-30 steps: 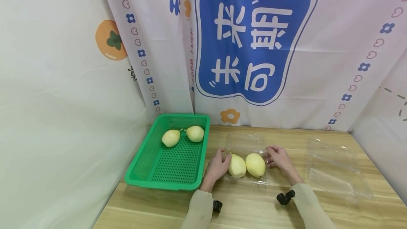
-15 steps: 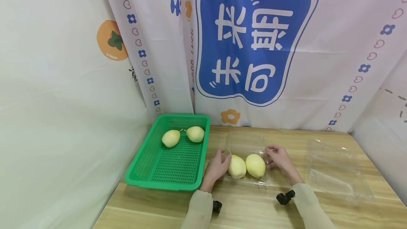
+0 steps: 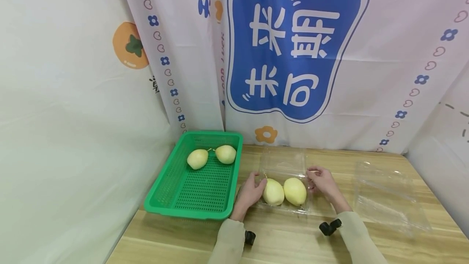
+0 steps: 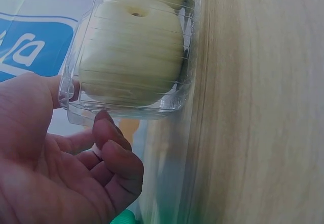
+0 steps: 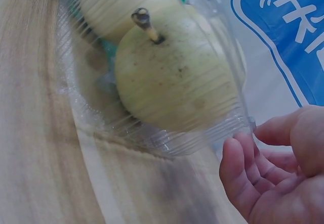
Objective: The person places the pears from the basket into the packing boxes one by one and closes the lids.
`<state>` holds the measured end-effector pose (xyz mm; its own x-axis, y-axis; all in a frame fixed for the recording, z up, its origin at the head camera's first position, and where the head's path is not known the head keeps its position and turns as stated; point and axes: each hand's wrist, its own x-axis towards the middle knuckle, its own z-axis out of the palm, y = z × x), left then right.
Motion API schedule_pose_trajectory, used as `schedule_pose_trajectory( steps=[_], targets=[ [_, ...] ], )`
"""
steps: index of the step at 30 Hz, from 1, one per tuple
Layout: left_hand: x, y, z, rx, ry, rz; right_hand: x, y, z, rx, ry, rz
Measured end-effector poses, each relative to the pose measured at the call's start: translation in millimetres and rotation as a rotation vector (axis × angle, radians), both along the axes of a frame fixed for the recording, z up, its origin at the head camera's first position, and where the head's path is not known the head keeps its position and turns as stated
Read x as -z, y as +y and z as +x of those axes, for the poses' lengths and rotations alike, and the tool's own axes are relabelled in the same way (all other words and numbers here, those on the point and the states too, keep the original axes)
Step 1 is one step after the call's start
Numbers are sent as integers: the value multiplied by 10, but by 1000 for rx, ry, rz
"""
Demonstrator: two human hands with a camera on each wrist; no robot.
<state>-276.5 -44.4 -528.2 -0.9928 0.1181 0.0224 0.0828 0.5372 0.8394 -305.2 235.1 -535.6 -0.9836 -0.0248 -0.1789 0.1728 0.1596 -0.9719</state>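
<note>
**Two hands flank the pear box, one at each end**

The clear plastic clamshell box [image 3: 283, 182] lies on the light wooden bench [image 3: 293, 239] with two pale yellow pears [image 3: 284, 191] side by side inside, its long axis running left to right and its lid tipped up at the back. The left hand [image 3: 250, 192] sits at the box's left end, fingers loosely curved, thumb against the rim [image 4: 68, 95]; it grips nothing firmly. The right hand [image 3: 322, 182] mirrors it at the right end, fingertips [image 5: 238, 166] just beside the box corner, relaxed. Both lie equally near. A green perforated plastic basket [image 3: 172, 199] holding two more pears stands to the left; a second empty clear box [image 3: 388, 199] lies well apart on the right.
</note>
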Motion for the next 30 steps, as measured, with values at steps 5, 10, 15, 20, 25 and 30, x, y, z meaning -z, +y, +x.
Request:
schedule_pose_trajectory(
  steps=[5,10,15,20,25,30],
  targets=[
    [0,2,2,-4,1,9,-18,14,17,-6,2,3],
    [1,6,-4,-13,-4,7,-24,31,26,-24,10,3],
    [1,-4,-8,-23,-8,18,-19,41,15,-37,19,13],
    [13,-13,-14,-23,3,23,-8,41,1,-40,19,5],
    [36,-20,-14,-26,23,25,-9,50,2,-51,24,3],
    [50,-17,-31,-19,46,42,-10,80,-3,-66,47,12]
  ],
)
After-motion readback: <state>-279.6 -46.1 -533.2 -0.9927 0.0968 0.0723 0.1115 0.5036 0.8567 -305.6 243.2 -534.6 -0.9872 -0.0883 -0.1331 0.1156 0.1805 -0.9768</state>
